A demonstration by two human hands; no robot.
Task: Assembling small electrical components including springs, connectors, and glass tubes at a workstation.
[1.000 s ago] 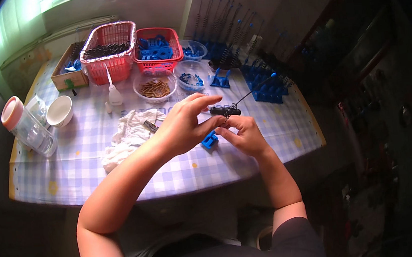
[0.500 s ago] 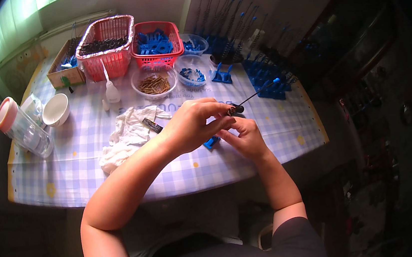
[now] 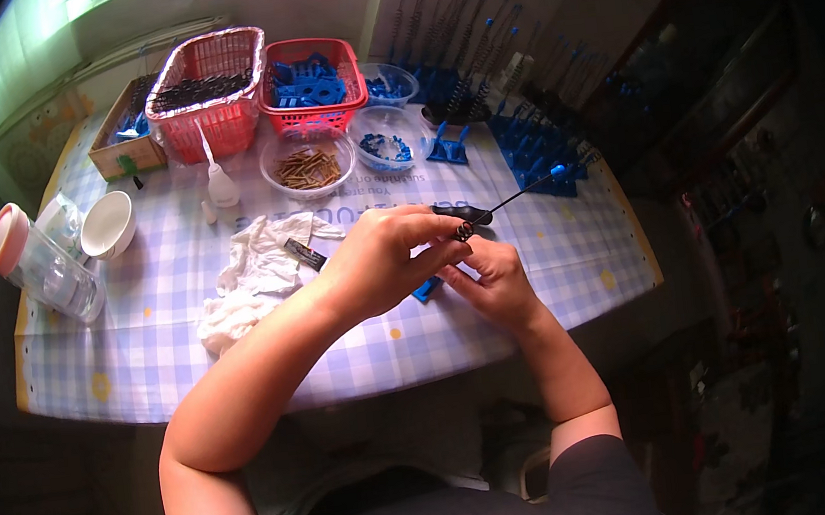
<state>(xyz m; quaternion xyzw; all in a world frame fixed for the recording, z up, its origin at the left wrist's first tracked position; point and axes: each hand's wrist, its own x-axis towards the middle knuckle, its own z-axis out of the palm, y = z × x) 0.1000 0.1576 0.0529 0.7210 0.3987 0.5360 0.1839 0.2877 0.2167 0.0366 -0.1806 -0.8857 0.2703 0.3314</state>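
My left hand (image 3: 387, 250) is closed, thumb and fingers pinching a thin black rod (image 3: 517, 199) with a small coil near my fingertips and a blue tip at its far end. The rod slants up to the right. Just below it, my right hand (image 3: 498, 284) is curled, its thumb and fingers pressed together near the left fingertips; what they hold is hidden. Beyond the fingers a black, smooth-shaped object (image 3: 463, 215) lies on the table. Between the hands and the near table edge a blue plastic piece (image 3: 425, 290) shows in part.
At the back stand a red basket of black pieces (image 3: 207, 123), a red basket of blue parts (image 3: 316, 120) and bowls of brass-coloured pins (image 3: 308, 168) and blue bits (image 3: 386, 147). Blue stands with upright rods (image 3: 538, 159) fill the right. Left: jar (image 3: 52, 270), white bowl (image 3: 108, 225), squeeze bottle (image 3: 221, 187), crumpled tissue (image 3: 257, 264).
The coil and the black object behind my fingers show more clearly now. Both hands stay close together, with the rod shifted only slightly.
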